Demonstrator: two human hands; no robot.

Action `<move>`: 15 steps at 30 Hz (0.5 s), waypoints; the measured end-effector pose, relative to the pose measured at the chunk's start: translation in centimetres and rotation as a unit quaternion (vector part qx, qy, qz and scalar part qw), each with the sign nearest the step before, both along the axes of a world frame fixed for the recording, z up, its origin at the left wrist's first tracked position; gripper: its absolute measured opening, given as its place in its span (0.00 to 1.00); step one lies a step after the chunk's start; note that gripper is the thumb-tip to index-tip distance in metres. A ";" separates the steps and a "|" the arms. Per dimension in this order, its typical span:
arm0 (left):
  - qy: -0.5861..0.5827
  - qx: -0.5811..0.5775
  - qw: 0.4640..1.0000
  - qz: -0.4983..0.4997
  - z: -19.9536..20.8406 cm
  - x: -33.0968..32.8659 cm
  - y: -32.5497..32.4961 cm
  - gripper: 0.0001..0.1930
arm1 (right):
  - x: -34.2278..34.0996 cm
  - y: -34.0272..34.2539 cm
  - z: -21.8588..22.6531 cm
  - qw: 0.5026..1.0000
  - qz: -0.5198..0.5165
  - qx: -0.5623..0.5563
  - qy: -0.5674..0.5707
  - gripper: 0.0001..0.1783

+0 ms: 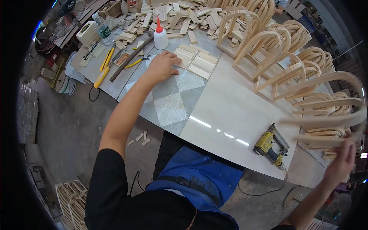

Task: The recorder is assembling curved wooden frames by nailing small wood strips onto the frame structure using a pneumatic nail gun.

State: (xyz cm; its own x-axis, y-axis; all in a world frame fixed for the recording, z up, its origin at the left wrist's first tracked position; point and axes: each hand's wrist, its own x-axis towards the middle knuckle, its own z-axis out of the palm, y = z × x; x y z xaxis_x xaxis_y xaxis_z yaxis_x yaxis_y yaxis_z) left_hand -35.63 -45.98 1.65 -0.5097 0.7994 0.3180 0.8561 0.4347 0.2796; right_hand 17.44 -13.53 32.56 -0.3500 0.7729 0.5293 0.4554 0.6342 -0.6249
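Observation:
My left hand [163,67] rests on the tabletop with fingers and thumb apart, at the left edge of a flat group of small wooden slats [201,64]. It grips nothing that I can see. Out at the right, my right hand [341,165] is raised and closed on the lower end of a bent wooden arch frame [333,122]. Motion blurs this frame and partly smears the fingers. Just beyond my left hand stands a white glue bottle [161,40] with a red nozzle.
A yellow nail gun [268,145] lies near the table's front right. More arch frames [264,50] stand in rows at the back right. Loose wood pieces [180,19] are heaped at the far side. Pliers [140,60], a dark bar [130,59] and a water bottle [102,28] occupy the left.

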 end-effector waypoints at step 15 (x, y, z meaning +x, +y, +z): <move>0.145 0.033 0.978 -0.145 3.9 0.6 8.6 0.10 | -8.4 -4.2 -15.3 0.957 0.227 -0.174 0.038 0.22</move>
